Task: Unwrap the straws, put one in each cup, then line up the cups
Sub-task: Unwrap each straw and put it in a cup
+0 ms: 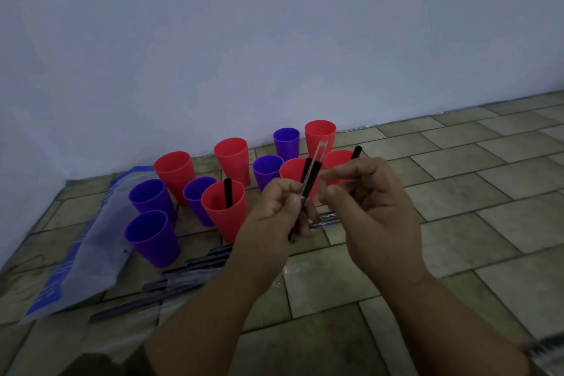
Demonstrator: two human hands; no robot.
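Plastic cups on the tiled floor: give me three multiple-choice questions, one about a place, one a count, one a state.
1. Where does the blue-and-clear plastic bag lie? A left of the plastic cups; B right of them; C on top of them.
2. How many purple plastic cups stand there? A three; B five; C eight.
3. The nearest red plastic cup is: A tipped over; B upside down; C upright, holding a black straw.
A: it lies beside the leftmost cups. B: five purple rims show. C: the straw pokes above its rim.
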